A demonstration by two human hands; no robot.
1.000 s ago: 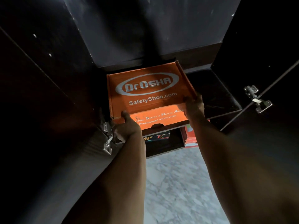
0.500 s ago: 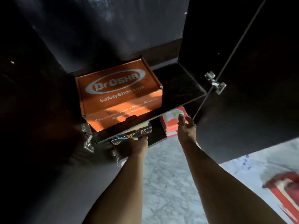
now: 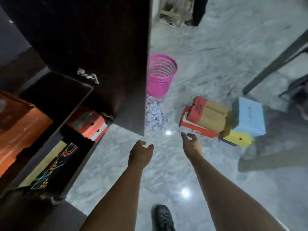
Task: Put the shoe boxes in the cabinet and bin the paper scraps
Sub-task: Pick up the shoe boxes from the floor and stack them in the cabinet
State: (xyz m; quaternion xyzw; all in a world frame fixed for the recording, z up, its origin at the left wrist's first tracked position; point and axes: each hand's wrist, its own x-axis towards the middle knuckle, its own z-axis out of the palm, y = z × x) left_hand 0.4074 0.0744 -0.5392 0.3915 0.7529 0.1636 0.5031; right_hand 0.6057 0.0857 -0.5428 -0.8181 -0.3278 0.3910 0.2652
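Observation:
The orange shoe box rests on a shelf of the dark cabinet at the left. Below it lie a tan and black box and a red and white box. On the floor to the right stands a pile of boxes: a red box, a tan box, a light blue box and a yellow box. Paper scraps lie heaped beside a pink bin. My left hand and right hand hang over the floor, holding nothing, fingers loosely curled.
The open cabinet door juts out between the shelves and the bin. A dark table leg slants at the right. My black shoe is on the marble floor. A wooden stool stands far back.
Both hands let go of the orange box, left on the shelf, and drew back. My view swung right, bringing the bin, the scraps and the floor boxes into sight.

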